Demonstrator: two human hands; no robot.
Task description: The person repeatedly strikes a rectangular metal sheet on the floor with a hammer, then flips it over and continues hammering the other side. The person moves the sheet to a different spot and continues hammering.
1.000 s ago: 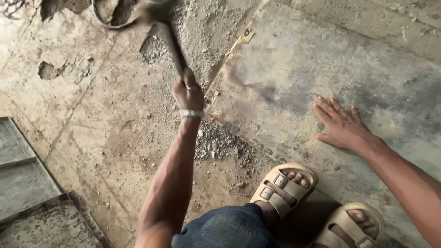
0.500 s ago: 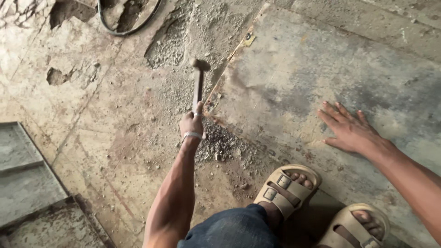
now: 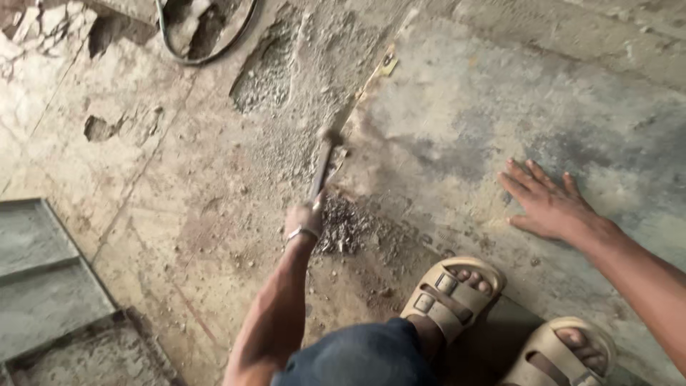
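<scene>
My left hand (image 3: 304, 218), with a metal bracelet at the wrist, grips the handle of a hammer (image 3: 321, 161). The hammer's blurred head is down at the floor, beside the edge of a raised grey concrete slab (image 3: 457, 121). A small heap of dark broken rubble (image 3: 344, 225) lies just right of that hand. My right hand (image 3: 547, 207) rests flat on the slab, fingers spread, holding nothing.
My feet in tan sandals (image 3: 450, 293) stand at the bottom right on the slab. Grey framed panels (image 3: 43, 286) lie at the left. A dark ring-shaped object (image 3: 239, 25) sits at the top. The chipped floor has a hole (image 3: 100, 129) and a gravel patch (image 3: 268, 75).
The hammer swung from raised high down to the floor by the slab edge. My left hand dropped with it. The right hand stayed flat on the slab.
</scene>
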